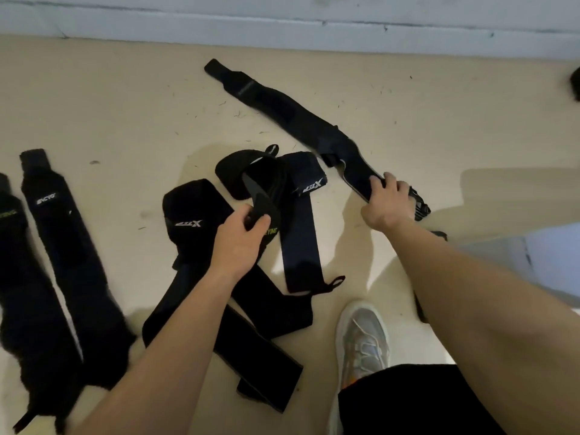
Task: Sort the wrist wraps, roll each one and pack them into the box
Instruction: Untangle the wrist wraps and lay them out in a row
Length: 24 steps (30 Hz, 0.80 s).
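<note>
Caught black shorts (408,400) and a silver shoe (361,337) nearest, planted on the beige floor (125,114). Found a tangled heap of black wrist wraps (194,208) just left of the shoe, all overlapping, two flashing white logos. Spotted two more wraps (66,246) laid flat side by side out at the far left, apart from the heap. Pinched a black strap end (262,204) between thumb and fingers with the left grip (238,243), right over the heap, beside some green lettering. Clutched the near end of a long wrap (282,111) with the right grip (387,202), fingers curled over it, low on the floor. Traced it stretched out diagonally, up and away leftward toward the pale wall (282,20), far end well clear of the heap
</note>
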Motion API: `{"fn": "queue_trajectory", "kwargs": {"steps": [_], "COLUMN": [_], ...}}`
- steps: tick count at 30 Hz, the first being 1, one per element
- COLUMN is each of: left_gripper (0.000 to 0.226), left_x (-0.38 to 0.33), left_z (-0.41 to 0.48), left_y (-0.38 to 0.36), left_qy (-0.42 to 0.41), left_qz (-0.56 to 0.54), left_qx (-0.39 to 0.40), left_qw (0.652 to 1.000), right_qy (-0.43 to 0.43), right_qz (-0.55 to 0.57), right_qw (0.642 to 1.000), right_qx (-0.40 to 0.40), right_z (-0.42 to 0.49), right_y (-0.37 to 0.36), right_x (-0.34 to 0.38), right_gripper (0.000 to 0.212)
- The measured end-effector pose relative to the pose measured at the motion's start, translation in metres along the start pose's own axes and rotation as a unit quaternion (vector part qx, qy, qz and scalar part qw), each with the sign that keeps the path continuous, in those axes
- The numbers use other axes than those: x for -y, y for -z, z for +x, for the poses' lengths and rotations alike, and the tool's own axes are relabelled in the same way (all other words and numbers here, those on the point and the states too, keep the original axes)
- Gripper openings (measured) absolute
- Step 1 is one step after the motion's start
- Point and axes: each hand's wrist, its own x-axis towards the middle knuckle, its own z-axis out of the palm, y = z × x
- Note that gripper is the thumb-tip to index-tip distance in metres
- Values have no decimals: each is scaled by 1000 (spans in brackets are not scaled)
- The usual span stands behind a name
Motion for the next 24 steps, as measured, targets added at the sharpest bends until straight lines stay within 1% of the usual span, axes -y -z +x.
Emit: {"fn": "queue_trajectory", "kwargs": {"steps": [3,4,5,7,11,12,13,14,16,17,18,20,21,22,23,24], "left_gripper": [7,7,9,12,17,16,16,15,13,12,12,13,13,12,12,12], "left_x": [9,14,19,29,40,39,38,36,33,32,33,36,39,41,42,42], "left_z": [10,13,17,22,29,30,31,32,33,34,35,35,35,36,36,36], "left_y": [-10,-12,-12,-12,-13,-14,-15,-16,-16,-15,-13,-10,-8,-7,-6,-5], "left_qy": [28,39,51,74,111,114,116,116,121,126,133,146,152,158,161,162], "left_qz": [7,13,17,14,13,9,0,-12,-39,-55,-69,-92,-102,-112,-122,-132], "left_qx": [25,26,25,22,10,9,7,4,-2,-5,-8,-11,-13,-15,-17,-19], "left_qw": [999,999,998,997,994,993,993,993,992,991,989,985,983,981,979,978], "right_qy": [-8,-14,-17,-17,18,18,11,-2,-25,-33,-38,-40,-36,-36,-35,-26], "right_qz": [44,54,52,13,-89,-95,-82,-47,52,107,160,269,325,373,411,430], "right_qw": [993,989,988,992,996,995,996,997,993,987,981,961,945,927,910,901], "right_qx": [111,137,147,122,8,-12,-31,-55,-105,-116,-107,-48,-12,21,39,45], "right_z": [20,22,23,14,-22,-26,-27,-25,-12,0,11,32,40,43,46,45], "right_y": [-7,-11,-16,-28,-51,-53,-53,-50,-37,-30,-22,-5,1,7,9,11], "right_x": [-9,-9,-7,-1,10,12,15,18,27,31,36,46,52,57,61,66], "right_gripper": [85,88,87,76,37,34,36,39,33,32,36,48,46,37,25,19]}}
